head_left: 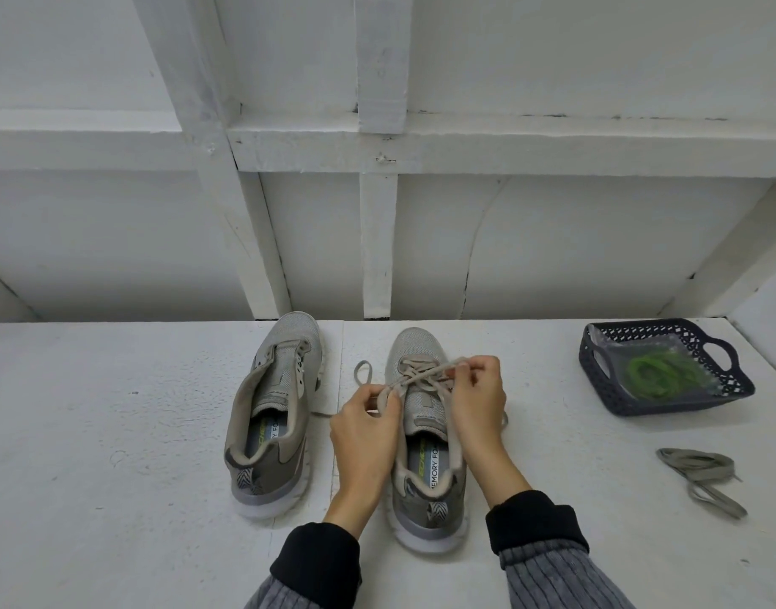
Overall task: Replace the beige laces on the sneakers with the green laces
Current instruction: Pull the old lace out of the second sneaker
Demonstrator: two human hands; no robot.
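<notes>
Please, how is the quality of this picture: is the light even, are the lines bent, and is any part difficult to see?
Head view: light soft and even, with only faint shadows under the sneakers; wide-angle lens bends and splays the white beams; hands and beige lace are sharp; the green laces in the dark basket lie under a shiny clear wrapper, so their detail is hazy.

Both forearms run off the bottom edge; the right hand (478, 400) covers part of the right sneaker (425, 454) and its eyelets, and insole lettering is partly hidden on both shoes.
</notes>
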